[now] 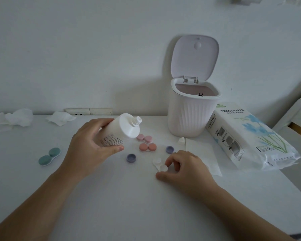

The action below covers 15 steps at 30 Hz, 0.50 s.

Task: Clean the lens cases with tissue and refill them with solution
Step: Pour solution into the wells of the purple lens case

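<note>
Nearest me, my right hand [186,168] pinches the white lens case [160,164], open on the table [129,206], beside a flat tissue sheet [203,157]. My left hand [89,145] grips the solution bottle [119,131], uncapped and tilted, nozzle pointing right. Two purple lids [131,157] lie loose either side of the orange case [147,147], the pink case [144,138] just beyond. The green case [49,156] sits well left. Farther off stand the open bin [191,115] and tissue pack [250,136]; crumpled tissues [12,119] lie far left.
</note>
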Available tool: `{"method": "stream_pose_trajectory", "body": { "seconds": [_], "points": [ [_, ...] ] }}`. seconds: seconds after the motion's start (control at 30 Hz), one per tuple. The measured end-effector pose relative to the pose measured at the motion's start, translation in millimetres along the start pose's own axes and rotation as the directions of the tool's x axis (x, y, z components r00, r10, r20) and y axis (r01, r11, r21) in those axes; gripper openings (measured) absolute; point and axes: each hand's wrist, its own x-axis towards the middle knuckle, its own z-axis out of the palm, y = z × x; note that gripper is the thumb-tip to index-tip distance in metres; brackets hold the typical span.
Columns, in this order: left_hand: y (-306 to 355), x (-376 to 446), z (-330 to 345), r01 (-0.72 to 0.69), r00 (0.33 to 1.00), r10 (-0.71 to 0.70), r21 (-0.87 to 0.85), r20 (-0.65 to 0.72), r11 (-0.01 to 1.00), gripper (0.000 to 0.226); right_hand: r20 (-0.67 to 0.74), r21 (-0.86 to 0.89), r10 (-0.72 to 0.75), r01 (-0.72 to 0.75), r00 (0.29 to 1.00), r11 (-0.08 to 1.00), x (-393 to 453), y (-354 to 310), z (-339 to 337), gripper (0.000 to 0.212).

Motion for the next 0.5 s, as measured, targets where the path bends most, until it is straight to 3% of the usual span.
{"method": "stream_pose_trajectory", "body": {
  "seconds": [0.27, 0.5],
  "points": [
    [0.3, -0.1, 1.2, -0.01, 1.0, 0.01, 0.009, 0.009, 1.0, 0.07, 0.01, 0.022, -0.142, 0.142, 0.99, 0.99, -9.2, -3.0, 5.4, 0.039],
    [-0.2, -0.4, -0.5, -0.007, 1.0, 0.007, 0.012, 0.01, 1.0, 0.07, 0.036, 0.119, -0.281, 0.275, 0.959, 0.954, 3.2, -3.7, 0.6, 0.015]
  ]
}}
